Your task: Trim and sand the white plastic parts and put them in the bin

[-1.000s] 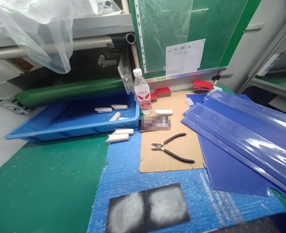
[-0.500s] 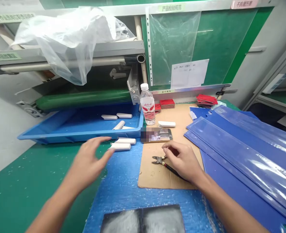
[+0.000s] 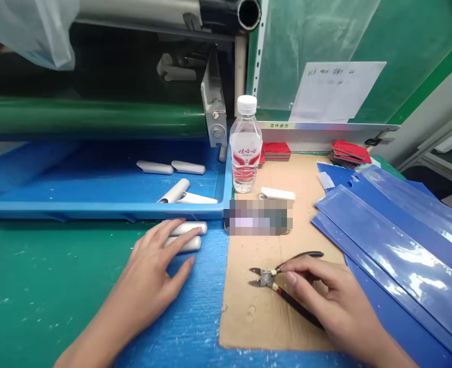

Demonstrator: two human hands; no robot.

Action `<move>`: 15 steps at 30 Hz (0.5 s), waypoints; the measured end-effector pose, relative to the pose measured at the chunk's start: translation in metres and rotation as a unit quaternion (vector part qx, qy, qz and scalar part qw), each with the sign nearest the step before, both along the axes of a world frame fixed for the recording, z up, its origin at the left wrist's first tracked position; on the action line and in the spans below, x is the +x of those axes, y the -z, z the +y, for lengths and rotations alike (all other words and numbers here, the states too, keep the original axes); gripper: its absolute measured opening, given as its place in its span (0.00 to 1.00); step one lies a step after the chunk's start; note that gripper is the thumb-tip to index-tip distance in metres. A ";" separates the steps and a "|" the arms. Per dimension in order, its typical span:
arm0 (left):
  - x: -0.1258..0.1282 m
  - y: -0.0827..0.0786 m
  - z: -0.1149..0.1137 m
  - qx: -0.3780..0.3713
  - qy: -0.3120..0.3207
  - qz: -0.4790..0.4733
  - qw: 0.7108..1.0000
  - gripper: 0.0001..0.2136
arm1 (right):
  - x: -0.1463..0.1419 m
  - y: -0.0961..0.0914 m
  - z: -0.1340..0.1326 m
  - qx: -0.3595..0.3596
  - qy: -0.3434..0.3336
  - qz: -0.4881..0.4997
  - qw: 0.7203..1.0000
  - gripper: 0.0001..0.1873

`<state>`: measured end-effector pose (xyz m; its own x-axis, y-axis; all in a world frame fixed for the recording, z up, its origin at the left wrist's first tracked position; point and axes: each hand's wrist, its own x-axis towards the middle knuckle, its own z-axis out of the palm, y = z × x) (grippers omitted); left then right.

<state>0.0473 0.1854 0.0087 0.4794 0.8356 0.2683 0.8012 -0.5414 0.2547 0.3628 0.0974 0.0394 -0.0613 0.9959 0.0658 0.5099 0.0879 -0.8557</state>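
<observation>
My left hand [image 3: 155, 268] lies flat with its fingers stretched over two white plastic pieces [image 3: 189, 235] on the blue mat, touching them. My right hand [image 3: 325, 296] rests on the cardboard sheet [image 3: 271, 245] with its fingers curled over the black handles of the side cutters [image 3: 271, 278]; the cutter jaws point left and stick out past the fingertips. Several more white pieces [image 3: 172, 167] lie in the blue tray [image 3: 103, 209] behind my left hand. Another white piece [image 3: 277, 193] lies on the cardboard near the bottle.
A water bottle [image 3: 245, 148] stands at the tray's right end. Long blue plastic sleeves [image 3: 394, 240] are stacked at right. Red card stacks [image 3: 348, 152] sit at the back. A green roller [image 3: 91, 116] and metal frame rise behind the tray. A blurred flat object [image 3: 259, 217] lies on the cardboard.
Both hands came into view and moved forward. The left hand came down onto the two white pieces. The right hand settled over the cutter handles. The camera moved closer and lower.
</observation>
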 end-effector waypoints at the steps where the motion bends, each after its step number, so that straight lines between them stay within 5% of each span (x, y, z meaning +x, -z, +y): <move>1: 0.000 0.001 0.000 0.002 0.000 0.006 1.000 0.23 | 0.000 0.001 0.001 -0.006 0.001 -0.002 1.000 0.12; 15: -0.010 0.011 0.001 -0.049 -0.051 0.002 0.998 0.27 | -0.003 0.009 0.004 -0.059 -0.007 0.029 0.998 0.10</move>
